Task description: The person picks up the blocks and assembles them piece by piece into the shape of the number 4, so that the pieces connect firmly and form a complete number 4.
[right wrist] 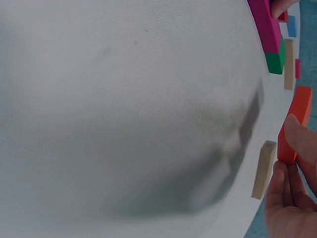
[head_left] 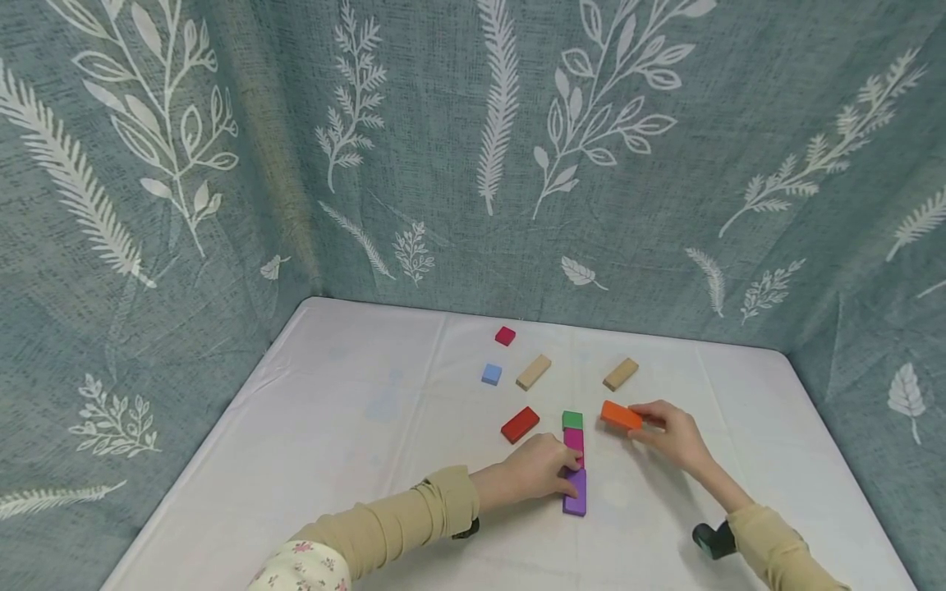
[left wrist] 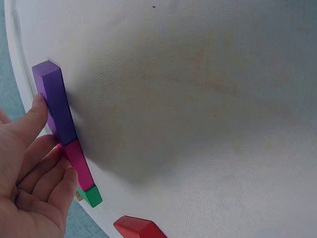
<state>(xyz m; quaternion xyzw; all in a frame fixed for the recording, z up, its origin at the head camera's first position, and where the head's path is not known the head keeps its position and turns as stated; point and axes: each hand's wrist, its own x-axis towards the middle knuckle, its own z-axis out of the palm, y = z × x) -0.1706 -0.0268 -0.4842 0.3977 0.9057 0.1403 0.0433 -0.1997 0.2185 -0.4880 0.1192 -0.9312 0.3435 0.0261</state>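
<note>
Two hands at work over the white-covered bench (head_left: 355, 394), and straight to the right hand (head_left: 668, 431): thumb and fingertips pinch the orange block (head_left: 619, 415), holding it up off the surface, just right of the row, its shadow falling apart from it. Over to the left hand (head_left: 535, 468), fingers bent, thumb on the purple block (head_left: 577, 502), fingers down by the magenta block (head_left: 573, 441); whether that is a grip or only a touch, the views cannot tell. And what a line-up: purple nearest the person, magenta in the middle, the green block (head_left: 572, 419) at the far end, each touching its neighbour. Left of the row lies the red block (head_left: 521, 425), set at a slant. Farther back, a left wooden block (head_left: 534, 373) sits beside the small blue block (head_left: 492, 374), a right wooden block (head_left: 621, 374) lies beyond the orange one, and the small red block (head_left: 505, 336) is farthest out, toward the leaf-patterned curtain (head_left: 443, 246).
</note>
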